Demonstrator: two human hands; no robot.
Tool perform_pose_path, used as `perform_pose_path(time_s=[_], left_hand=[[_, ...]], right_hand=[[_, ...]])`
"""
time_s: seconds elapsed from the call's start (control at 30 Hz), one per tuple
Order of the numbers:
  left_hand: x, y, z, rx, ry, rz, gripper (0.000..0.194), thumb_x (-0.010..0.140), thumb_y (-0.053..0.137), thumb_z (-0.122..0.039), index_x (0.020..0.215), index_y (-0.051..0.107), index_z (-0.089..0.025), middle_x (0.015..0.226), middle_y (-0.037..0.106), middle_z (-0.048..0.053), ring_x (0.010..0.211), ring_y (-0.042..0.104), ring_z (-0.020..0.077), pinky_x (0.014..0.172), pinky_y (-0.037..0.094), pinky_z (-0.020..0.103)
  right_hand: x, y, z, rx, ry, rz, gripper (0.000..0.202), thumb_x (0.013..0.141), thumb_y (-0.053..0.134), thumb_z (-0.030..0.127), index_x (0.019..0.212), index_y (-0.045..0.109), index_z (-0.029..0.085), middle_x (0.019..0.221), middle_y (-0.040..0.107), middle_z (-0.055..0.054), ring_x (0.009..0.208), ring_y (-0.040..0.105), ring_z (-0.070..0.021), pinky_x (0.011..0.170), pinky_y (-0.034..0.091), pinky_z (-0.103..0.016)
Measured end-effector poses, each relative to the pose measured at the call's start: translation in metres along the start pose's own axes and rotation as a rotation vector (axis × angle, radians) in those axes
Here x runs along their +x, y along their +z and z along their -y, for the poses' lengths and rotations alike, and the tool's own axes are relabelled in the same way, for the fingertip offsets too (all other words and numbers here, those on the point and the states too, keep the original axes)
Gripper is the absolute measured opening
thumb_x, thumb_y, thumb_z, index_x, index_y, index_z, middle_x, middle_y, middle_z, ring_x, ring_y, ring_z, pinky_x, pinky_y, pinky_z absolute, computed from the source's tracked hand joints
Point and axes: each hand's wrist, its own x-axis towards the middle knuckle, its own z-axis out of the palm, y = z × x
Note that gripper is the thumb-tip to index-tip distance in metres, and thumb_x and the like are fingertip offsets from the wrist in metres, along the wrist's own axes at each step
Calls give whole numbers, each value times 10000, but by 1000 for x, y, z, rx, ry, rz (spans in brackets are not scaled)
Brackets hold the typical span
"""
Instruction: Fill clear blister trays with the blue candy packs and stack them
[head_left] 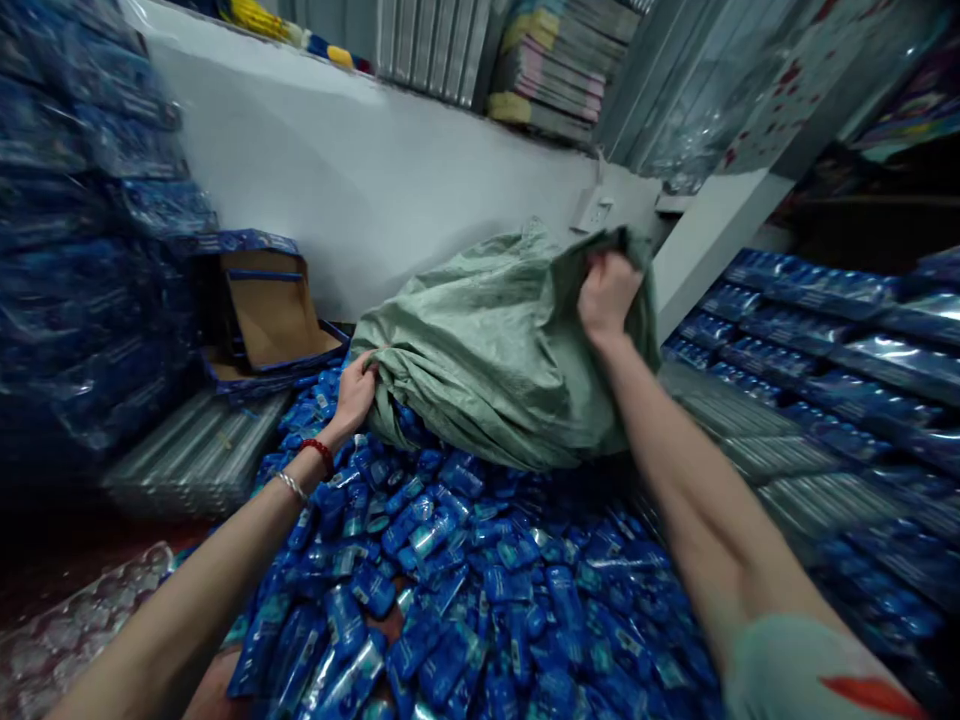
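Plainly, both arms stretch forward: the right hand (609,295), raised higher, is clenched on the upper edge of a green sack (480,350), while the left hand (354,392), lower, grasps a bunched fold at its left end. Between these grips the sack bulges, over the far part of a heap of blue containers (450,560).

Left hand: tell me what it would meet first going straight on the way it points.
Most likely the bulk of the green sack, whose bunched fabric the left hand grips. The white wall seems to come after, though depth is unclear.
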Motion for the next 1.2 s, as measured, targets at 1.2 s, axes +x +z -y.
perform_pose_path(time_s=[1.2], left_hand=[[-8,33,-17,295,374,-244,194,868,404,-188,855,598,-196,852,596,57,843,538,216,801,433,348]], right_hand=[[-155,60,-42,-326,1,-421,450,865,228,307,1063,633,322,1200,584,-89,1256,450,-282,1065,294,-549]])
